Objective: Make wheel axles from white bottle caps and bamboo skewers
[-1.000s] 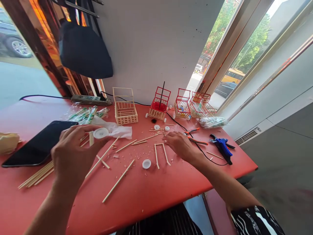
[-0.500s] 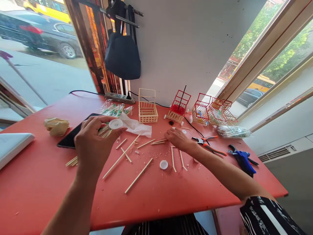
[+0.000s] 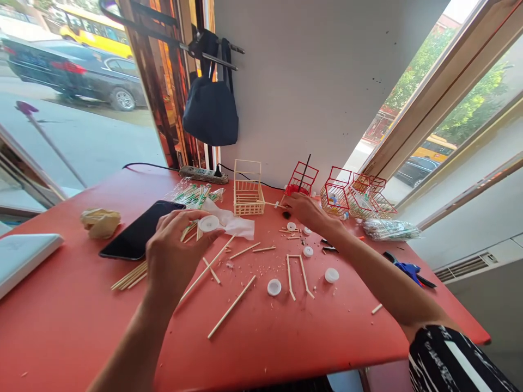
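My left hand (image 3: 175, 247) pinches a white plastic cap (image 3: 209, 223) between thumb and fingers, raised above the table. My right hand (image 3: 304, 211) reaches to the back, in front of a small red-painted stick cart (image 3: 311, 173). Its fingers are closed on a thin wooden stick (image 3: 268, 204) that points left toward the unpainted stick cart (image 3: 248, 190); the grip itself is partly hidden. Below my right arm lie small white caps (image 3: 308, 251) and a larger one (image 3: 332, 275). Another cap (image 3: 274, 287) rests beside a three-sided stick frame (image 3: 295, 256).
Loose sticks (image 3: 232, 307) and crumbs lie about the red table (image 3: 253, 343). A black tablet (image 3: 141, 231), crumpled paper (image 3: 100, 222) and a power strip (image 3: 204, 174) are on the left. More red carts (image 3: 335, 188), a wrapped bundle (image 3: 391, 228) and a blue glue gun (image 3: 408, 270) are on the right.
My right hand has moved from beside the small caps back to the red cart, and a stick now shows at its fingers. My left hand still holds the cap. The view has swung left.
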### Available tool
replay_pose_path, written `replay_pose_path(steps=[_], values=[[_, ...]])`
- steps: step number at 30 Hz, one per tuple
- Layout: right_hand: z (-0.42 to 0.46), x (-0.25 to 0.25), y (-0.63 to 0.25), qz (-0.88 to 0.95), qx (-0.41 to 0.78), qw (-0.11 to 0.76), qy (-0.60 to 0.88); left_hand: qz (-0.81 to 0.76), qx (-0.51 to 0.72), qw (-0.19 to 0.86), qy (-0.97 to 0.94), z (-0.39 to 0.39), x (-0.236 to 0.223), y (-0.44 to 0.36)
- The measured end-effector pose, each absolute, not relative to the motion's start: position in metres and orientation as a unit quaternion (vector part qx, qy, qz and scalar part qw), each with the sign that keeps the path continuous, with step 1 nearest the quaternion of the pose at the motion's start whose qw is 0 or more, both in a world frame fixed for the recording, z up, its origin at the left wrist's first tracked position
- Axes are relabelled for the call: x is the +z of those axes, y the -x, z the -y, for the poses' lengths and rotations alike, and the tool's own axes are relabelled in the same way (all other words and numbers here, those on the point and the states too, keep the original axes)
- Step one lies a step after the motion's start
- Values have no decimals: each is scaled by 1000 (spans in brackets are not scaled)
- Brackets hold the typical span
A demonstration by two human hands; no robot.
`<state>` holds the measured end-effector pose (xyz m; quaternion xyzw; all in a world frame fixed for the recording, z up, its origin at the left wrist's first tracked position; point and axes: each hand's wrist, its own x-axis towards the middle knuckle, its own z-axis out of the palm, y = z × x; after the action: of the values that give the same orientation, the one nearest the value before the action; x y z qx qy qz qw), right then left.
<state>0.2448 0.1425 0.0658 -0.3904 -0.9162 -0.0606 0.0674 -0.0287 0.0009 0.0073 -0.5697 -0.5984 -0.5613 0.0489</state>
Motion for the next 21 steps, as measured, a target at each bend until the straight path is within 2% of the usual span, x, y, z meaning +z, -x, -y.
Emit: replay_pose_path(steps=[8,13,17,21], values=[[-195,77,-159,921,-95,-37,376,602,-544,47,583,-1,6,31],[-208,73,-137,915,-103,-100,376,605,-545,52,578,0,9,32],[-211,80,-137,917,-109,-117,365,606,-547,54,574,-1,8,32],[-217,93,-144,918,-120,-97,364,611,-556,53,561,-1,7,33]])
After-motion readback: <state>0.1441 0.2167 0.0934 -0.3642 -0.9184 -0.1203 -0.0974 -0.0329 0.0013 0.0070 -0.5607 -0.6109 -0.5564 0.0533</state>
